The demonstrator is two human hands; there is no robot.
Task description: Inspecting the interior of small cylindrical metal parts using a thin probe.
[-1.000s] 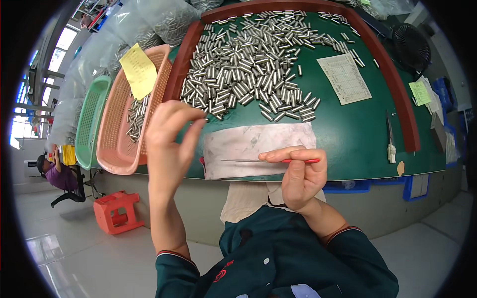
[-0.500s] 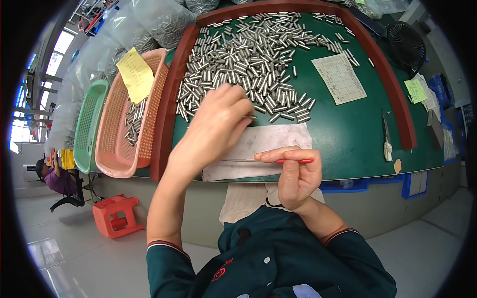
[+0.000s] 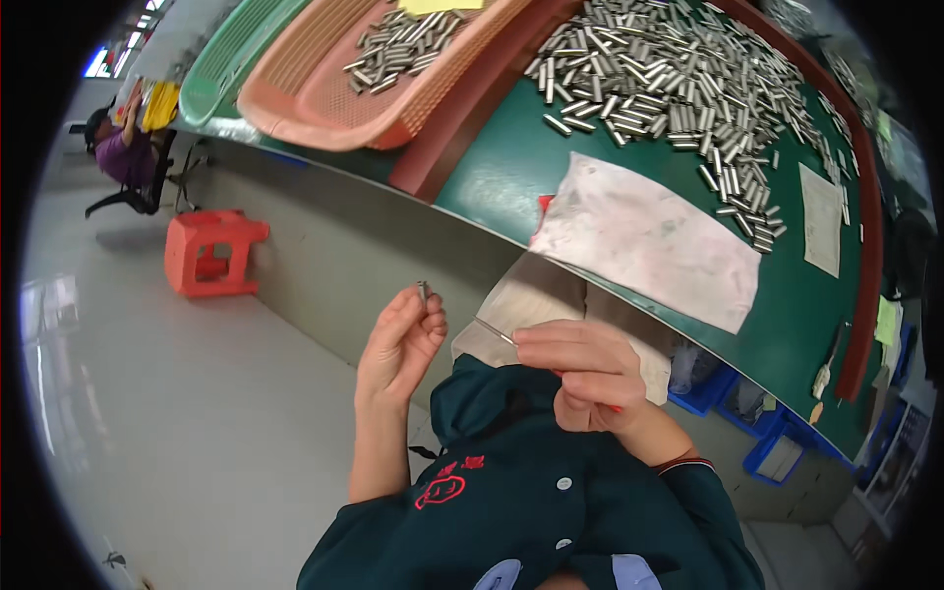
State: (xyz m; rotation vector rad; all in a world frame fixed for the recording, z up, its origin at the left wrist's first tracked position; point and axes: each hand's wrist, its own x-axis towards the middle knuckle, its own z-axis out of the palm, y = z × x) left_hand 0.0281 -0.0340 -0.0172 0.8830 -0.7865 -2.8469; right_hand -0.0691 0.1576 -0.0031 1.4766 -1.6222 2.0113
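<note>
My left hand [image 3: 398,344] is closed, pinching a small metal cylinder [image 3: 423,290] upright between thumb and fingers, off the table's front edge. To its right, my right hand [image 3: 595,374] grips a thin tool with a red handle. The tool's slim metal shaft [image 3: 495,331] points toward my left hand, its tip apart from the cylinder. Both hands are in front of my body, nearer than the table. A stained whitish cloth [image 3: 639,241] lies along the table edge, with a bit of red at its left end. Beyond it is a large heap of metal cylinders [image 3: 678,84].
On the left stand a pink basket [image 3: 305,123] with more cylinders and a green basket [image 3: 211,84]. A reddish-brown rail [image 3: 452,138] borders the green table [image 3: 506,162]. A red stool [image 3: 214,256] and a seated person [image 3: 133,157] are farther left. Blue bins [image 3: 777,454] sit under the table.
My left hand has come back from the heap to in front of me, now showing a metal cylinder. My right hand keeps the tool and has drawn nearer my body. The view has turned left.
</note>
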